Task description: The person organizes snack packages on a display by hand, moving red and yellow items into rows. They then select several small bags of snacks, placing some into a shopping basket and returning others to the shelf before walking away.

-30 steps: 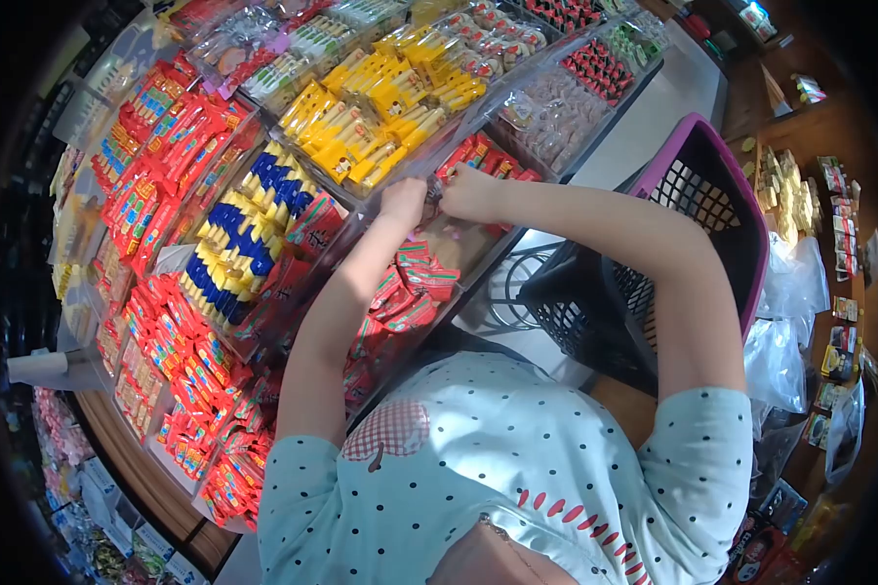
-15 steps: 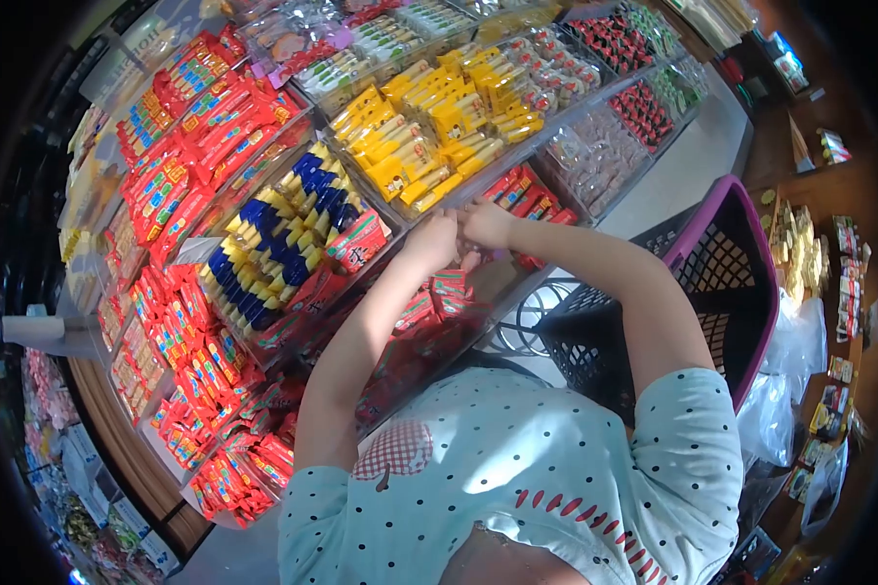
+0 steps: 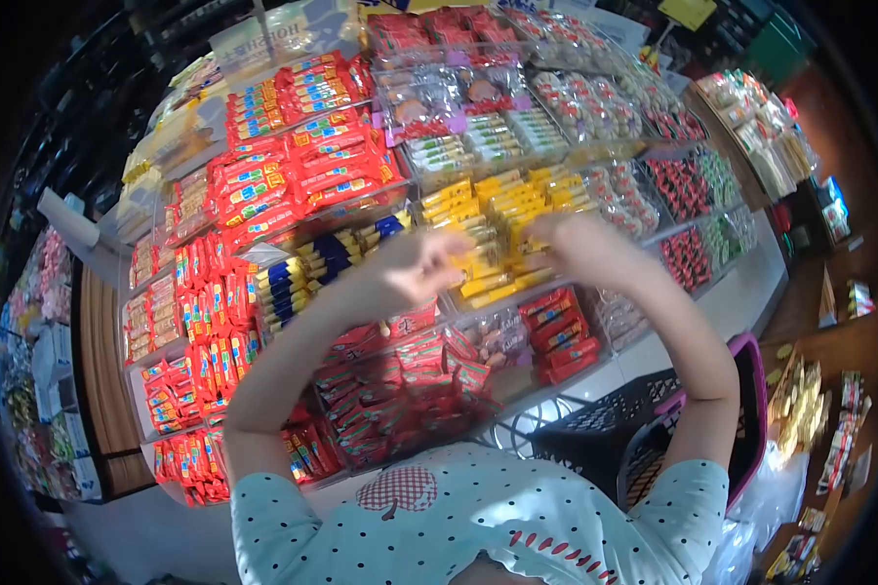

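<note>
Blurred by motion, my left hand [image 3: 421, 271] hovers over the front of the display, its thumb and fingers apart with nothing seen between them. To its right, my right hand [image 3: 568, 242] hangs above the yellow snack packets [image 3: 502, 283], fingers bent downward and apart, also smeared. Those packets lie in a clear bin between and behind both hands. Blue and gold wrapped sticks [image 3: 312, 268] fill the bin left of my left hand. Below the hands are red triangular packets [image 3: 429, 361], clear-wrapped pieces [image 3: 498, 336] and red packets [image 3: 561, 336].
A black shopping basket with a purple rim [image 3: 751, 390] stands at the right, beside the display. Red long-wrapped snacks [image 3: 302, 175] fill bins on the left. Green and red candies [image 3: 688, 185] sit at the far right. Plastic bags [image 3: 771, 497] hang at lower right.
My hands, close together at the display's front row before, have risen and moved apart over the yellow packets. The view has tilted up, showing more back bins.
</note>
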